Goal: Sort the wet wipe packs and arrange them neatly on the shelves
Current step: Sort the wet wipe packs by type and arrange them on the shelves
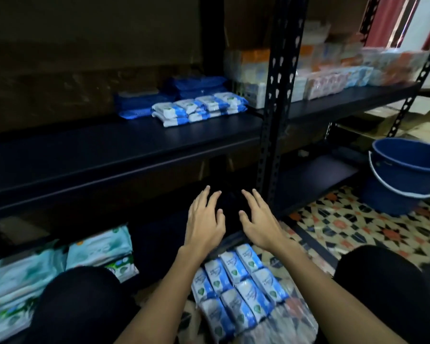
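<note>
Both my hands are held out side by side in front of the lower shelf opening, fingers spread and holding nothing: my left hand (204,219) and my right hand (258,219). Below my wrists, on the patterned floor, lies a bundle of small blue-and-white wipe packs (238,289) in clear wrap. On the middle shelf board (109,150) sits a neat stack of the same blue-and-white packs (199,109), with dark blue packs (184,91) behind it. Pale green and white wipe packs (60,259) lie at the lower left.
A black slotted upright post (281,95) divides the two shelf bays. The right bay's shelf holds orange, pink and white packs (333,68). A blue bucket (405,170) stands on the tiled floor at right. My dark-clad knees frame the bundle.
</note>
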